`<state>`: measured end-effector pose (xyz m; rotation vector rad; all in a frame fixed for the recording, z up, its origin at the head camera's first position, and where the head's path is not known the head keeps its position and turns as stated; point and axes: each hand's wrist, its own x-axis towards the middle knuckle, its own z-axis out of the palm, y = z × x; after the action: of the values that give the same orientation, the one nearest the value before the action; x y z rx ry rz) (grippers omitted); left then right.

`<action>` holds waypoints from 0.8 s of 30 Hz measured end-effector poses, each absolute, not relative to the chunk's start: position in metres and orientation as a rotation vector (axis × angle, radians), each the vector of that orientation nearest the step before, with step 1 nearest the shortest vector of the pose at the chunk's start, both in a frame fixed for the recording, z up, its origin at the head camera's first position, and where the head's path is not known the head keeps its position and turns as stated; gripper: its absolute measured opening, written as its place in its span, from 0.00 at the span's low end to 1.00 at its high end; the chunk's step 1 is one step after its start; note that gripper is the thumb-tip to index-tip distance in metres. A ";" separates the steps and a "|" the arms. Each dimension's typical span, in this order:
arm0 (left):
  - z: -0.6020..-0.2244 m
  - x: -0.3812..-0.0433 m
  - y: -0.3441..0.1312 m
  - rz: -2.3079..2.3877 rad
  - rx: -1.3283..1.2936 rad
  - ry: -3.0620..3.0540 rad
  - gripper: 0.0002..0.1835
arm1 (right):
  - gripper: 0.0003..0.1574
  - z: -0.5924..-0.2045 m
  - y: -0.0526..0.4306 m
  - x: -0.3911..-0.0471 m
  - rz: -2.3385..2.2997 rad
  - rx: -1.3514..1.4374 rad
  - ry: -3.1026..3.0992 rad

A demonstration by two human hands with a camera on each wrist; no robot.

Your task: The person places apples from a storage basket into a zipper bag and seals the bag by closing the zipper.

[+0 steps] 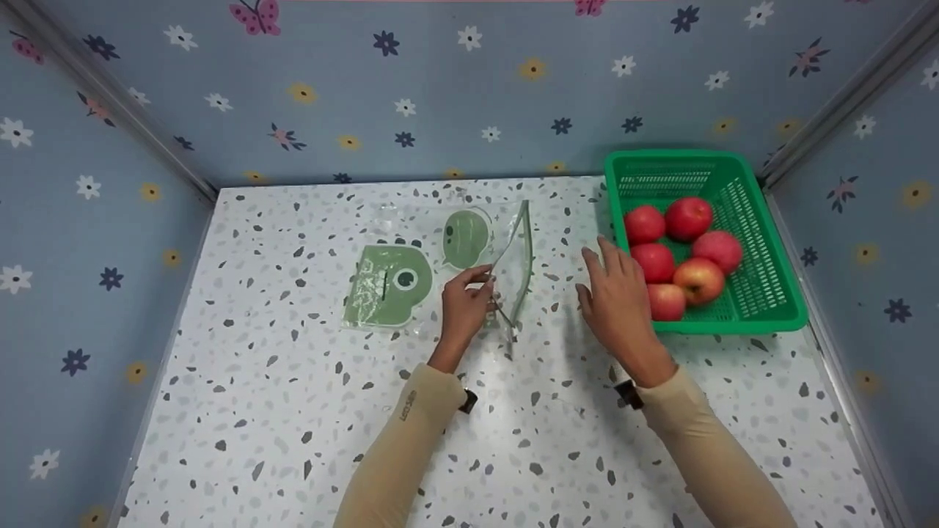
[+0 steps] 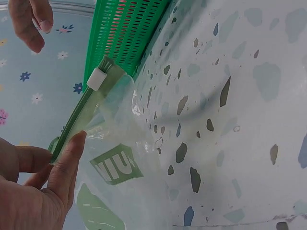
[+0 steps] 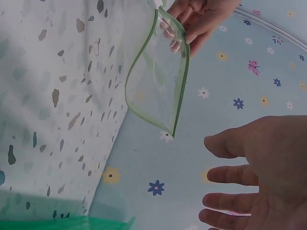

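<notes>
A clear zip bag with green dinosaur print [image 1: 396, 282] lies on the speckled table, its green-edged mouth [image 3: 129, 91] spread apart toward the right. My left hand [image 1: 467, 301] pinches one edge of that mouth between thumb and fingers. A white slider [image 2: 97, 79] sits near one end of the zip in the left wrist view. My right hand [image 1: 620, 297] hovers beside the basket's left wall with fingers extended and nothing held. Beyond its fingers, several red apples [image 1: 689, 218] lie in the green basket [image 1: 788, 293].
Blue floral panels [image 1: 440, 88] rise behind the table and at both sides. The basket stands at the table's right back corner. Bare speckled tabletop [image 1: 293, 425] extends toward the front.
</notes>
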<state>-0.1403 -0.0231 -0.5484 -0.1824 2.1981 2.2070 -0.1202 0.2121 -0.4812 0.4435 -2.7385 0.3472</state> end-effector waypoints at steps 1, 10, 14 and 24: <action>-0.548 -0.140 -0.023 2.204 -0.183 2.201 0.15 | 0.31 -0.479 0.214 -0.120 0.348 0.439 -2.747; -0.551 -0.140 -0.026 2.202 -0.154 2.194 0.15 | 0.31 -0.466 0.237 -0.120 0.335 0.350 -2.840; -0.552 -0.141 -0.026 2.192 -0.164 2.208 0.15 | 0.31 -0.461 0.248 -0.121 0.319 0.320 -2.857; -0.552 -0.141 -0.024 2.205 -0.171 2.193 0.15 | 0.24 -0.460 0.277 -0.121 0.348 0.357 -2.805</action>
<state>-0.1411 -0.0245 -0.5517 -0.1708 2.1931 2.2051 -0.1207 0.2772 -0.4597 0.3567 -2.8049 0.3483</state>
